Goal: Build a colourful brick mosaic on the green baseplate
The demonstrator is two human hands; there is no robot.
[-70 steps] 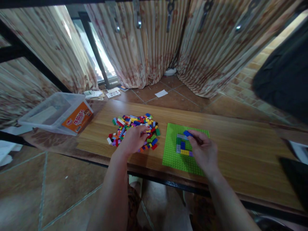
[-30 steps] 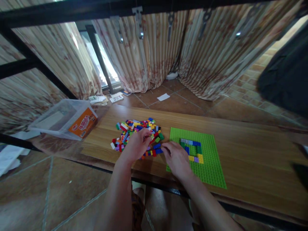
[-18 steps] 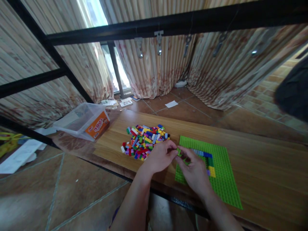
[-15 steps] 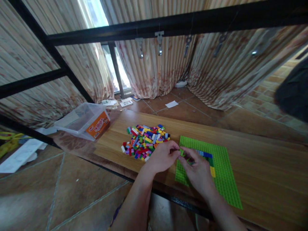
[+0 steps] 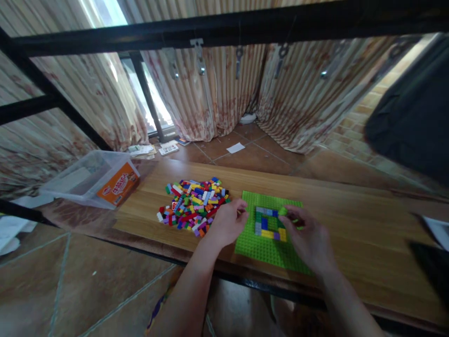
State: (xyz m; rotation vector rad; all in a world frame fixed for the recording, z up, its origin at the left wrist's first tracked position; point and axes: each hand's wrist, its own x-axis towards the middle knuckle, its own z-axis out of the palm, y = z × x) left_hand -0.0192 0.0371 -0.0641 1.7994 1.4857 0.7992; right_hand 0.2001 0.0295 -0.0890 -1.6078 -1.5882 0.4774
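Note:
My right hand (image 5: 308, 236) pinches a light green brick (image 5: 282, 211) at the upper right corner of a ring of bricks. That ring, in blue, green, yellow, grey-blue and purple (image 5: 270, 234), sits on a green baseplate (image 5: 252, 252), with a blue brick (image 5: 264, 223) inside it. Between the baseplate's left edge and the loose brick pile (image 5: 196, 201) hovers my left hand (image 5: 229, 222). Its fingers are loosely curled, with a gap between thumb and forefinger and nothing visible in them.
A clear plastic box (image 5: 84, 180) with an orange label stands at the left end of the wooden bench (image 5: 147, 210). A black metal bar (image 5: 217, 32) with hanging hooks crosses above. Dark objects (image 5: 428, 267) lie at the right edge; papers (image 5: 235, 148) rest on the floor.
My hands have come apart. The right hand has carried the light green brick to the ring's corner, and the left has let go of it. The view has turned right.

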